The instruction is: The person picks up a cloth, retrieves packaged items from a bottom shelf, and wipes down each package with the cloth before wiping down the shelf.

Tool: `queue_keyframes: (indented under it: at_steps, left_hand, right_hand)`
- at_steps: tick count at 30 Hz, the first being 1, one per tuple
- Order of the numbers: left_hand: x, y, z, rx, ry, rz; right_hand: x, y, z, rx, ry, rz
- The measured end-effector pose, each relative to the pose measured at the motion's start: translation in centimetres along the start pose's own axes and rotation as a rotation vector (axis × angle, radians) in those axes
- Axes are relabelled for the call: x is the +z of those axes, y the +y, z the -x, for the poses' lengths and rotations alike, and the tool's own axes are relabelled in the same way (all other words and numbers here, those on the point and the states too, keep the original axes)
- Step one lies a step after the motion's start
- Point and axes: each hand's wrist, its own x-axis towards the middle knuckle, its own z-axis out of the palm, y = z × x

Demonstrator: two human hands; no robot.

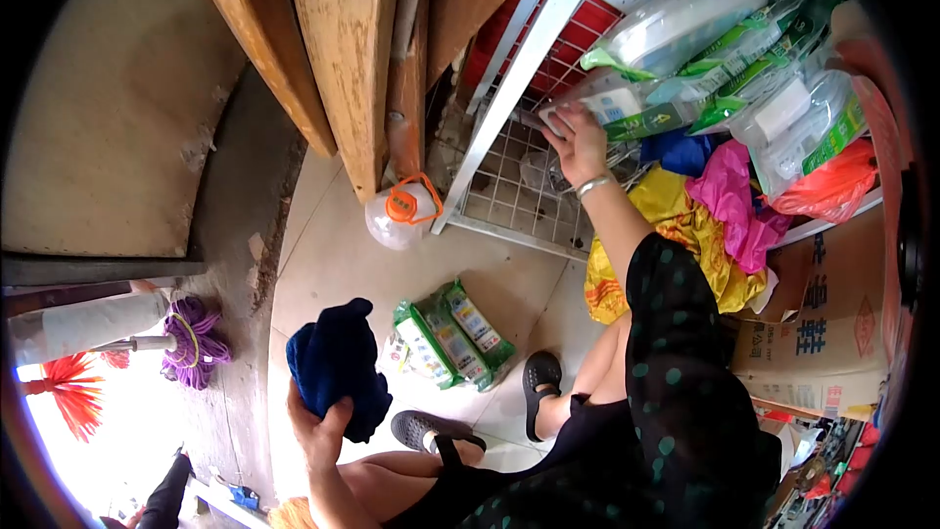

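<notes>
My left hand [321, 428] is closed on a bunched dark blue cloth [341, 364], held above the floor at the lower left. My right hand [578, 145] reaches to the white wire rack, its fingers at the near end of a clear and green plastic package [612, 106]. The fingers are partly curled, and whether they grip the package is hard to tell. More green-and-clear packages [685, 24] lie piled on the rack. On the floor between my hands sits a green-and-white multipack [453, 335].
A clear bottle with an orange cap [399, 215] stands by the wooden legs [343, 59]. Yellow [676, 235] and pink [729, 198] plastic bags hang beside the rack [519, 181]. A cardboard box [822, 318] is at the right. Purple strands [194, 343] lie at the left.
</notes>
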Motion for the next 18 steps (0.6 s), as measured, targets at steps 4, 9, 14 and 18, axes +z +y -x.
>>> queue_keyframes:
  at_steps: [4,9,14,18]
  left_hand:
    - [-0.3,-0.2,0.3,-0.038,0.054,-0.075]
    - [-0.9,-0.7,0.5,0.011,0.029,-0.057]
    - [-1.2,0.2,1.2,0.033,0.106,0.004]
    - [-1.7,0.6,1.0,0.075,0.147,0.056]
  right_hand:
    - [-7.4,6.3,2.5,-0.126,-0.062,0.551]
    - [-14.4,14.0,6.5,-0.206,-0.476,1.199]
    - [-17.9,17.6,9.4,0.009,-0.505,1.108]
    - [-17.9,19.6,14.6,0.333,-0.621,1.369]
